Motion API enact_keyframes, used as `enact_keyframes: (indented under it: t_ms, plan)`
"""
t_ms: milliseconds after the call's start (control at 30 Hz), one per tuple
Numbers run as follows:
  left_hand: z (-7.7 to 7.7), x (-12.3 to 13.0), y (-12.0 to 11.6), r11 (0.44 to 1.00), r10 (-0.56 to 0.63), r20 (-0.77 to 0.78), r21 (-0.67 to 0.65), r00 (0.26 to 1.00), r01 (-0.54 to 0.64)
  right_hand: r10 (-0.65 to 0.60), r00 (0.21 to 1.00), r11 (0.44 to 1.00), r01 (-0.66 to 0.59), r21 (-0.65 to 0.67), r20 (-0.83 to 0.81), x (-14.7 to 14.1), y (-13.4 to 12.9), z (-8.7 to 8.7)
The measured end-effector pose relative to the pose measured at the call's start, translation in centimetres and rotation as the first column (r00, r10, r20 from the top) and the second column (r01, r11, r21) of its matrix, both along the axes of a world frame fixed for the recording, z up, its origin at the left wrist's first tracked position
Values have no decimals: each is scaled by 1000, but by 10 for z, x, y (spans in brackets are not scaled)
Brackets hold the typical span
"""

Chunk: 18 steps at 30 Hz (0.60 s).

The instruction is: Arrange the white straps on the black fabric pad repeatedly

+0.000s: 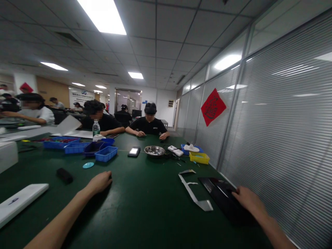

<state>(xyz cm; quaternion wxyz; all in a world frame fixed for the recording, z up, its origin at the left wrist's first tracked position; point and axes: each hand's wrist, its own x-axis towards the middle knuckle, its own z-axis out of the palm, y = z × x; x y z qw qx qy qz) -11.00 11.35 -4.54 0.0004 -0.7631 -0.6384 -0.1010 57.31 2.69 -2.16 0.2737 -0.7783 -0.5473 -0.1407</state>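
My left hand (100,182) rests on the green table (145,204) with its fingers curled in. Whatever it holds, if anything, is hidden by the fingers. Over at the right, my right hand (250,200) grips the far edge of a flat, glossy black panel (220,193), which lies on the table. Just left of that panel lies a bent, silvery-white strip (191,193), apart from both hands. A round light-blue disc (88,165) and a small black block (64,175) lie to the left of my left hand.
Blue bins (106,154) stand behind my left hand, near a water bottle (96,128). Farther back are a phone (134,151), a metal bowl (155,150) and a yellow tray (199,158). A white slab (23,200) lies at left. A person (147,126) sits opposite.
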Motion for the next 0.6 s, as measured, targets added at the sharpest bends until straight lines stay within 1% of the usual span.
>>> enact_keyframes:
  t_ms: [67,100,267,433,500,600]
  plan:
    - [0,1,-1,1000,13,-2,1,1000,-13,44,998,993,-48,-112,-34,11,5,-6]
    - [0,1,-1,1000,22,-2,3,1000,-22,57,998,987,-62,-148,-41,13,6,-9]
    - [0,2,-2,999,47,10,-5,999,-47,32,997,987,-44,-158,-73,13,6,-12]
    - [1,3,-3,999,31,-6,17,1000,-31,-12,996,993,2,-116,-91,16,4,-5]
    - [2,4,-3,1000,26,-9,17,1000,-25,-44,995,997,39,-62,-85,15,4,1]
    - [2,5,-3,1000,17,-4,15,1000,-17,-57,997,998,59,31,-61,6,6,12]
